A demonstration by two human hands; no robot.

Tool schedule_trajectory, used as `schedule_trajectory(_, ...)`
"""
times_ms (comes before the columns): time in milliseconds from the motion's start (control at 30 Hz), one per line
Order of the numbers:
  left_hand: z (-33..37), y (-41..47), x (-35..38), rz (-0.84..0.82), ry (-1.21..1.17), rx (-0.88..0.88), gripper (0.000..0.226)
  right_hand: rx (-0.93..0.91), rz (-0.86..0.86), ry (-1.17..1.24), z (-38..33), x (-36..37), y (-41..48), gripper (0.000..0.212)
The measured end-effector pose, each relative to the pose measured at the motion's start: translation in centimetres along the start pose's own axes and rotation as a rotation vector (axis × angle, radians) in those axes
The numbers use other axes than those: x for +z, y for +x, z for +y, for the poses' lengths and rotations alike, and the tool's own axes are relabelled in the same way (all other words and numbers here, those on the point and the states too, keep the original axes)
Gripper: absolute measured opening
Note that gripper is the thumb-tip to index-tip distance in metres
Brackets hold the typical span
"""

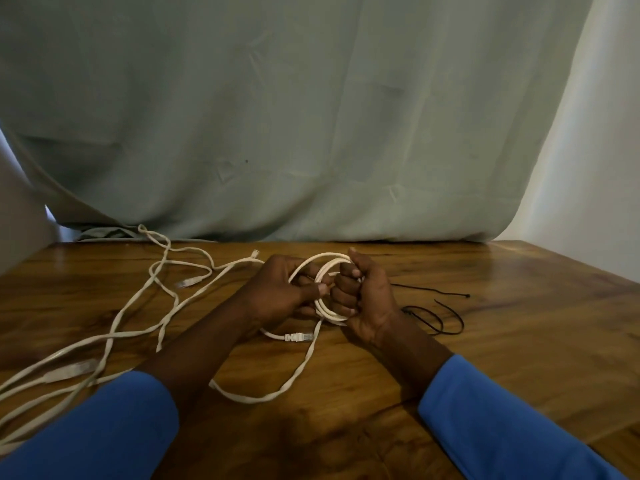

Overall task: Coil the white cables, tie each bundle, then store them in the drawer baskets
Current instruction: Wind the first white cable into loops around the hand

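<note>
A small coil of white cable (325,263) stands upright over the middle of the wooden table (519,341). My right hand (363,296) grips the coil's right side in a fist, thumb pointing up. My left hand (280,292) pinches a strand of the same cable at the coil's left. The cable's loose tail (277,389) loops down toward me, and one plug end (298,337) lies just below my hands. Other loose white cables (138,306) sprawl across the table's left half. No drawer or baskets are in view.
Thin black cable ties (440,317) lie on the table just right of my right hand. A pale green cloth (311,133) hangs behind the table's far edge. Blue sleeves cover both forearms near the bottom.
</note>
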State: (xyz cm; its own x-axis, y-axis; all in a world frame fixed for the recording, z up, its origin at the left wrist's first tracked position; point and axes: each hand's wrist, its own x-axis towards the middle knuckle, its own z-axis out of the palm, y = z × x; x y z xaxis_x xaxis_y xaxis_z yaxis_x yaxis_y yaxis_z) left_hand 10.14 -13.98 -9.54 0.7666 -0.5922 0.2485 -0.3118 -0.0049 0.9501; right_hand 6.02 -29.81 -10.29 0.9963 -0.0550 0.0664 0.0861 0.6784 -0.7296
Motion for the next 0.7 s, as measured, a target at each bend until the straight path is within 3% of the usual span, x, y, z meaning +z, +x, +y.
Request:
schedule_trajectory(167, 0.5, 0.3, 0.4, 0.103, 0.031, -0.038, 0.012, -0.196, 0.103, -0.364, 0.2, 0.7, -0.5, 0.052)
schedule_trajectory(333, 0.6, 0.3, -0.1, 0.122, -0.01, -0.066, 0.033, -0.071, 0.051, -0.184, -0.4, -0.3, 0.4, 0.055)
schedule_trajectory(533, -0.3, 0.7, 1.4, 0.356, 0.18, 0.039, 0.024, -0.155, 0.079, -0.261, 0.0, 0.2, 0.3, 0.053)
schedule_trajectory(700, -0.2, -0.1, 1.3, 0.445, 0.567, 0.293, 0.025, -0.195, 0.065, -0.232, -0.6, 0.3, 0.2, 0.052)
